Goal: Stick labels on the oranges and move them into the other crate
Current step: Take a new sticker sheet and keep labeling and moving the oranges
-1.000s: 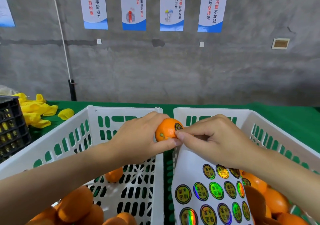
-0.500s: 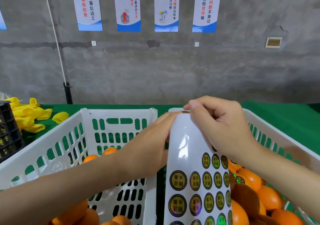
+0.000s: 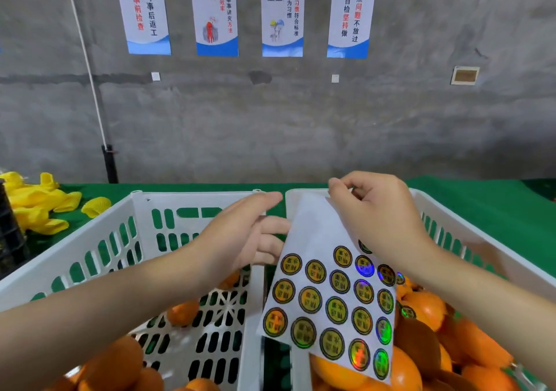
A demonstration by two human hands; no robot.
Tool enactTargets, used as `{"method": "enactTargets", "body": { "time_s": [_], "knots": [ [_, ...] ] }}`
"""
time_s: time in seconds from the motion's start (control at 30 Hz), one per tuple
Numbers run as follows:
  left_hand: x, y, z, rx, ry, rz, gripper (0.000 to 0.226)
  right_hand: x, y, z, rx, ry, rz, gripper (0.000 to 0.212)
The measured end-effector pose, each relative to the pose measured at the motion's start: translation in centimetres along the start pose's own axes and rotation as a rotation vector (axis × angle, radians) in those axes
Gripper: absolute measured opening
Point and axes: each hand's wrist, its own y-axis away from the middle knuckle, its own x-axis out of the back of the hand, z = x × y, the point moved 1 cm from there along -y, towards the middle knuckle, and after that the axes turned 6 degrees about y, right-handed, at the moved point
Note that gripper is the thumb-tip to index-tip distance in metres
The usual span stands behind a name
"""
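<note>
While R hand (image 3: 379,219) pinches top edge of label sheet (image 3: 328,285) over R crate (image 3: 451,210), sheet hanging toward 6 o'clock, L hand (image 3: 243,237) at sheet's 9 o'clock spreads relaxed fingers, holding nothing, above L crate (image 3: 90,240); oranges (image 3: 421,309) lie in both crates.

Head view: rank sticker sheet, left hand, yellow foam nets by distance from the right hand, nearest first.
1. Sticker sheet: centre, top pinched by the right hand.
2. Left hand: just left of the sheet.
3. Yellow foam nets: far left, well apart.
</note>
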Motion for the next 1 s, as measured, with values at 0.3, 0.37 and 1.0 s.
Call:
{"method": "enactTargets", "body": {
  "time_s": [0.3, 0.37, 1.0],
  "knots": [
    [1.0, 0.5, 0.1, -0.023, -0.274, -0.254, 0.024, 0.4, -0.8, 1.1, -0.032, 0.059, 0.075, 0.043],
    [1.0, 0.5, 0.5, -0.071, -0.309, -0.225, 0.017, 0.3, -0.9, 1.5, -0.052, 0.068, 0.070, 0.045],
    [1.2, 0.0, -0.1, -0.308, -0.388, 0.056, 0.028, -0.5, 1.6, -2.1, 0.258, -0.045, -0.261, 0.022]
  ]
}}
